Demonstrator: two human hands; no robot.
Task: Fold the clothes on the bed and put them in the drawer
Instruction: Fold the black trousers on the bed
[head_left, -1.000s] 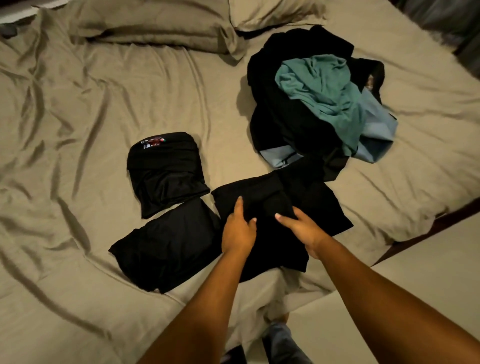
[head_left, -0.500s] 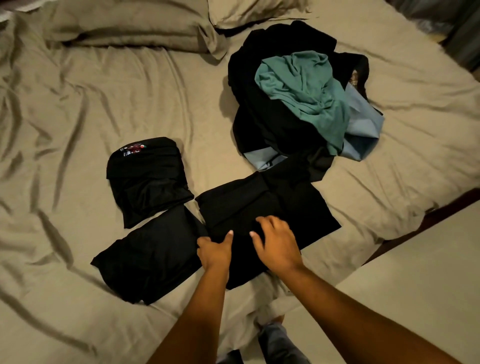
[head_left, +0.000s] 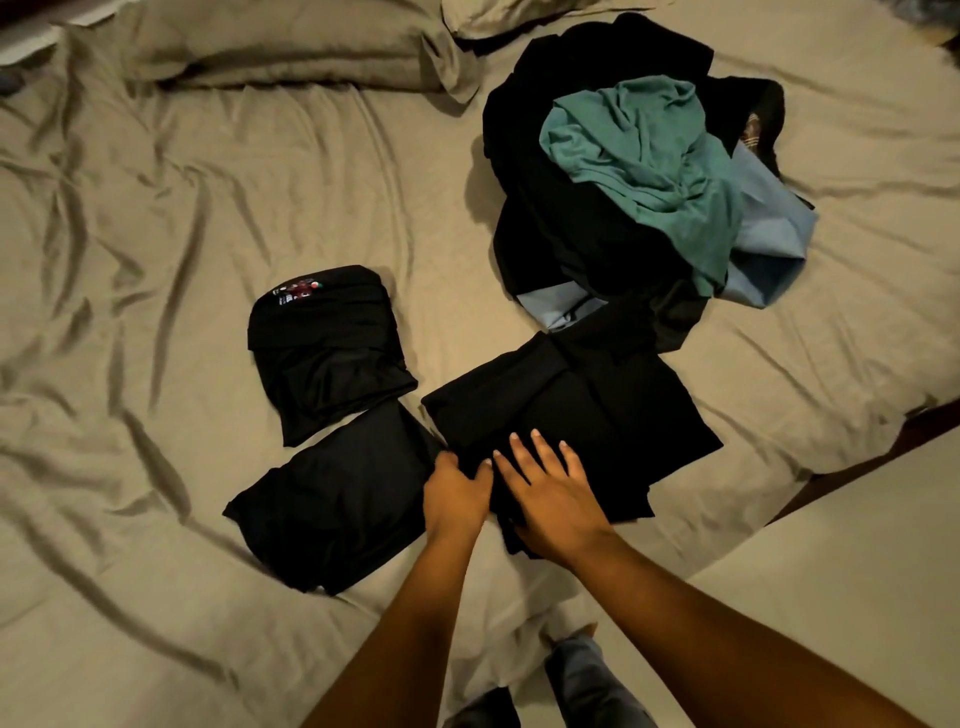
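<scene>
Head view: half-folded black garment (head_left: 613, 415) lay at the near edge of the bed (head_left: 197, 197), just right of two folded black pieces, one with a small print (head_left: 327, 353) and a plain one (head_left: 332, 504) nearer. Left hand (head_left: 456, 493) had its fingers curled on the garment's near-left edge with the thumb on the cloth; right hand (head_left: 553, 496) pressed flat on it, fingers straight and spread. Unfolded pile (head_left: 561, 228) sat farther back (teal shirt (head_left: 649, 156) on top), touching the garment's far end.
</scene>
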